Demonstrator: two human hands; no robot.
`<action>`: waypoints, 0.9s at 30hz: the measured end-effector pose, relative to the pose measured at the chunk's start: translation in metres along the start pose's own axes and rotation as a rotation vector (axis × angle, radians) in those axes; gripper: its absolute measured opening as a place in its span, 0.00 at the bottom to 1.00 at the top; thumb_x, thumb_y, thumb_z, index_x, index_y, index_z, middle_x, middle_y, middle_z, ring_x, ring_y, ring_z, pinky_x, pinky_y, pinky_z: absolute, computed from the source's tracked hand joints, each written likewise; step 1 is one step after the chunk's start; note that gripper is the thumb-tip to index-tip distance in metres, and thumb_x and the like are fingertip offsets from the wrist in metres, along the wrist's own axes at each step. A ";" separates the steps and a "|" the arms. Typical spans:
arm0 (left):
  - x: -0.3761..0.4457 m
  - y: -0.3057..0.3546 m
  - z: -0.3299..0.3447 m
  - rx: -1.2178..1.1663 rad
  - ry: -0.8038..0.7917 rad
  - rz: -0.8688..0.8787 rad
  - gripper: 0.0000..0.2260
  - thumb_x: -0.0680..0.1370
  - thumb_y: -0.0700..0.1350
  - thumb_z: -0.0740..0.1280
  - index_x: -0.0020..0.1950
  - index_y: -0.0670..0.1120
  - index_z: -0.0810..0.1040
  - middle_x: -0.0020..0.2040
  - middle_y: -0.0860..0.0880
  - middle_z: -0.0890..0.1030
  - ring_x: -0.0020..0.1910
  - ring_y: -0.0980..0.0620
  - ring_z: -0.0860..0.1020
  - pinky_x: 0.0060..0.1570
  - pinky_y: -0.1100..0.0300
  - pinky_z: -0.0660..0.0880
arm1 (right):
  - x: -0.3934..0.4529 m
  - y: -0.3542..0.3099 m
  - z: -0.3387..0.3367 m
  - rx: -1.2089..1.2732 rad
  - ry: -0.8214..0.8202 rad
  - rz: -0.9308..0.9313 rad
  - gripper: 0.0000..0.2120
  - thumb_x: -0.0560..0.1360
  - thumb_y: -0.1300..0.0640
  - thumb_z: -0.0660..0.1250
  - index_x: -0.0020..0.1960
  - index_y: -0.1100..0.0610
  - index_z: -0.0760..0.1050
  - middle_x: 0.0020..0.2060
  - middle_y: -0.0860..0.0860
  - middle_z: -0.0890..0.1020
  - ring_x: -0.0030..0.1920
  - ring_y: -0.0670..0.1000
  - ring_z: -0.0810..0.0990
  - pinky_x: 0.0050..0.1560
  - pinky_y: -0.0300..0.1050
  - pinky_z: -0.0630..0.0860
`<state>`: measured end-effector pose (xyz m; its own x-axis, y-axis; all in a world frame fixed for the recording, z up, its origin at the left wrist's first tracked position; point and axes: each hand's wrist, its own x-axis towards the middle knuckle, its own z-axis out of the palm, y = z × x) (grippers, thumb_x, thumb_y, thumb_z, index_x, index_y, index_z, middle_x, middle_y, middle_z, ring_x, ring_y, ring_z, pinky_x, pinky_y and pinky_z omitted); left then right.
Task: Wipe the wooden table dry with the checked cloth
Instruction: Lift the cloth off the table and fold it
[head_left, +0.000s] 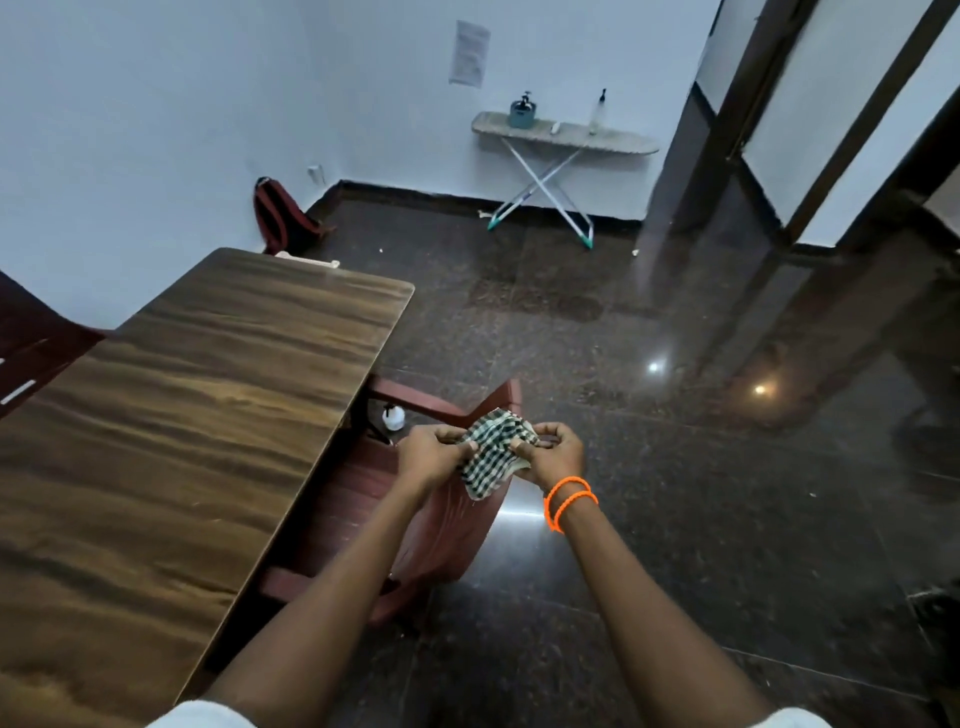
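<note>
White walls (156, 104) meet a dark polished floor (597, 571) with light glints. An ironing board (563, 136) stands against the far wall; a red chair (441, 525) sits nearby.

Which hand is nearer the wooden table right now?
Left. The left hand grips the checked cloth above the red chair, just off the wooden table edge; the right hand grips the cloth's far side, farther out over the floor.

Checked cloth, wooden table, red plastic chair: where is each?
green-and-white checked cloth (493, 451), head view, on its middle fold.
brown wooden table (197, 395), head view, on its bare top.
red plastic chair (441, 525), head view, on its backrest.
</note>
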<state>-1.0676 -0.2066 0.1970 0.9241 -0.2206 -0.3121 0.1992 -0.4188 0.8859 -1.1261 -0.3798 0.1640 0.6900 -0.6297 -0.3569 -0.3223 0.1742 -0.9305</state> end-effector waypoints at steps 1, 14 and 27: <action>0.007 0.006 0.007 -0.023 -0.002 -0.013 0.09 0.67 0.45 0.77 0.46 0.48 0.86 0.38 0.51 0.86 0.39 0.54 0.84 0.47 0.52 0.82 | 0.012 -0.007 -0.003 0.006 -0.009 0.003 0.15 0.65 0.67 0.77 0.42 0.53 0.76 0.43 0.59 0.83 0.43 0.59 0.85 0.35 0.61 0.83; 0.193 0.072 0.070 -0.262 0.032 -0.145 0.05 0.73 0.38 0.73 0.48 0.41 0.85 0.39 0.44 0.85 0.36 0.51 0.83 0.38 0.55 0.81 | 0.206 -0.071 0.018 0.036 -0.037 0.046 0.15 0.67 0.70 0.75 0.46 0.56 0.75 0.45 0.59 0.84 0.44 0.57 0.85 0.35 0.53 0.83; 0.367 0.137 0.111 -0.354 0.158 -0.181 0.04 0.74 0.36 0.72 0.46 0.42 0.85 0.39 0.44 0.85 0.38 0.49 0.84 0.34 0.59 0.80 | 0.409 -0.127 0.062 -0.027 -0.140 0.084 0.15 0.66 0.70 0.76 0.46 0.56 0.75 0.44 0.61 0.83 0.43 0.58 0.85 0.34 0.51 0.82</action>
<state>-0.7371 -0.4433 0.1660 0.8969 -0.0216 -0.4416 0.4373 -0.1038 0.8933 -0.7626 -0.6124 0.1311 0.7431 -0.5013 -0.4433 -0.3985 0.2006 -0.8949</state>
